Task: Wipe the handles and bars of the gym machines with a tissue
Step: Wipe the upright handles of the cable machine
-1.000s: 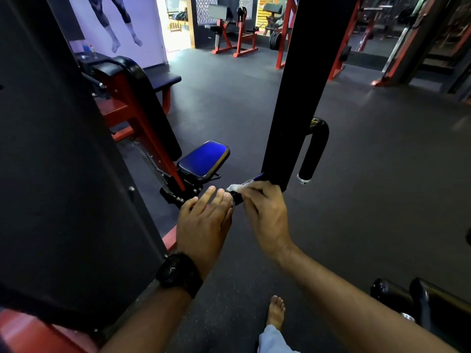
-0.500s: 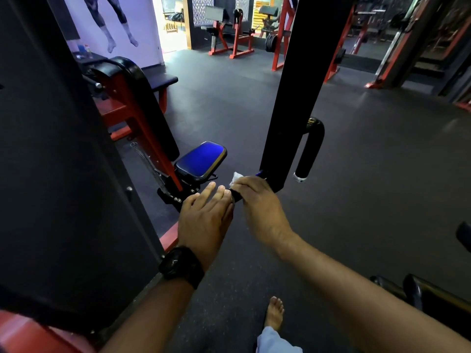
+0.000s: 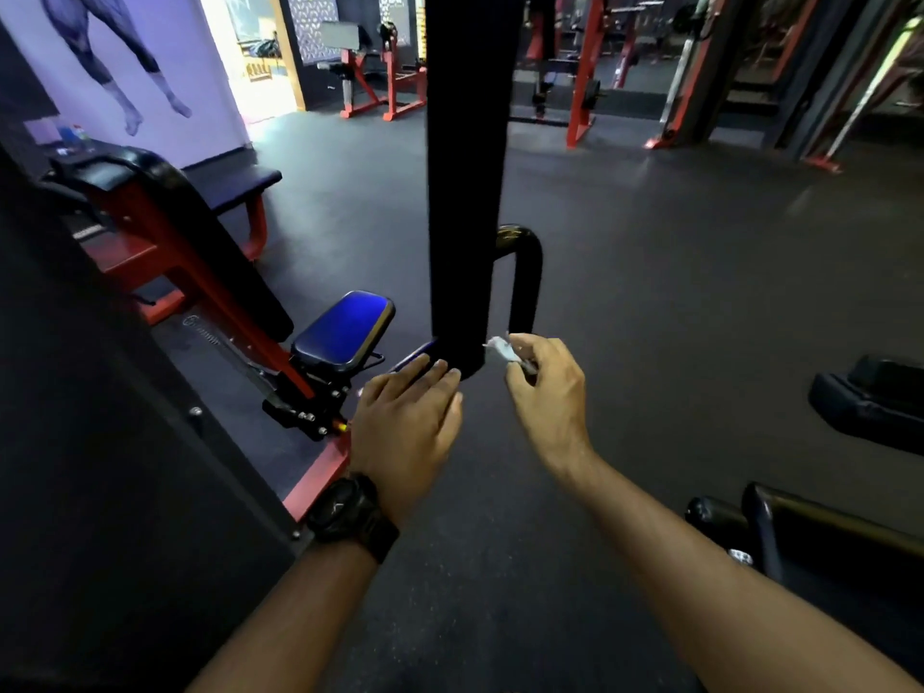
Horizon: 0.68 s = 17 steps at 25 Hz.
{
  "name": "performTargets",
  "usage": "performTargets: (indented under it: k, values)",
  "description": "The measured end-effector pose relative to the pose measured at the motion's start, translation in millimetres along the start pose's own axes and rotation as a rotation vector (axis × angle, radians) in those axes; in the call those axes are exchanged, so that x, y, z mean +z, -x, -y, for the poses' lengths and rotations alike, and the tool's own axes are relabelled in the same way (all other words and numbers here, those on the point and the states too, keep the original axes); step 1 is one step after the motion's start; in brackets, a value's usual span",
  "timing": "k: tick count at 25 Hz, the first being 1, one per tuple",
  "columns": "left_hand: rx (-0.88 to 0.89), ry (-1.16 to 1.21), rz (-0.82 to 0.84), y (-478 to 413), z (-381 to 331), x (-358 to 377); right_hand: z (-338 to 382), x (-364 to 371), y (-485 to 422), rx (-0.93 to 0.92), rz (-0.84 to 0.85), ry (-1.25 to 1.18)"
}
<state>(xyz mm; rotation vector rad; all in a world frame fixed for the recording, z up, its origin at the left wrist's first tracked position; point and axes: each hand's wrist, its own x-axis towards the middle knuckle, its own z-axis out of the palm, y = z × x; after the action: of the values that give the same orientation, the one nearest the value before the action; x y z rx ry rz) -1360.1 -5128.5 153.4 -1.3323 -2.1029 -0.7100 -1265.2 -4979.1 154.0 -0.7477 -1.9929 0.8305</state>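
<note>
Tissue [image 3: 500, 350] pinched in curled fingers of right hand [image 3: 545, 387], just beside post [image 3: 462, 192] foot, below curved handle [image 3: 525, 277]; left hand [image 3: 407, 412] flat, fingers straight, on lower grip [image 3: 415, 355]; probably between wipes; next, wrapping tissue round curved handle and rubbing.

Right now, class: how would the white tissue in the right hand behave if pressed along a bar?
The tissue is crumpled in the right hand's pinch, so probably floppy and very light. It looks thin, so hard rubbing might tear or ball it up.
</note>
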Motion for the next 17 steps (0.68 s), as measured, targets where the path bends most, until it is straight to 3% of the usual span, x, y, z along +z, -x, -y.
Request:
performTargets:
  k: [7, 12, 17]
  values:
    - [0.172, 0.117, 0.127, -40, -81, 52, -72, -91, -8, 0.294, -0.17, -0.006]
    - [0.191, 0.225, 0.269, -75, -122, 98, -118, -134, -10, 0.497, -0.24, -0.062]
    - [0.203, 0.26, 0.538, -117, -158, 153, -167, -155, -36, 0.637, -0.35, 0.017]
